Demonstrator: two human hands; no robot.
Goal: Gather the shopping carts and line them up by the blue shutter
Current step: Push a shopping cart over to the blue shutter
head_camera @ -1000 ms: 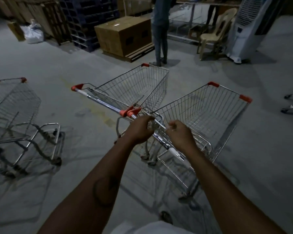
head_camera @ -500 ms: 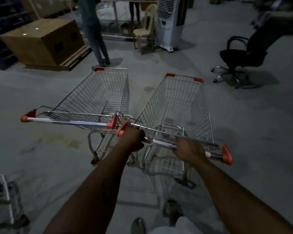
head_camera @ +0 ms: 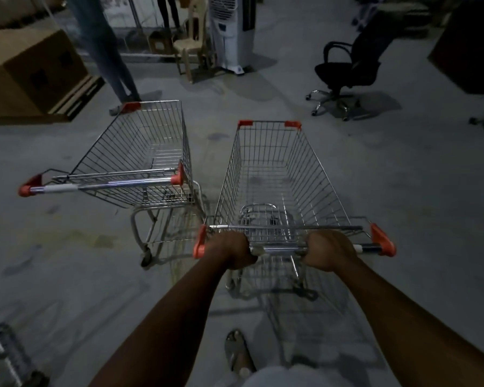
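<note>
Carts number two on the concrete floor [head_camera: 403, 191]: the near cart [head_camera: 280, 174], its handle gripped by left hand [head_camera: 229, 248] and right hand [head_camera: 329, 248], fingers curled round, and the second cart [head_camera: 140, 152] just beside, leftward.

Two wire shopping carts with chrome baskets and orange corner caps are seen upright on the grey floor. The right cart [head_camera: 277, 185] is pointed straight ahead, its empty basket open and its chrome handle bar [head_camera: 280, 249] capped in orange at both ends. The left cart [head_camera: 140, 160] is set just beside it and slightly further ahead, angled a little, also empty.
</note>
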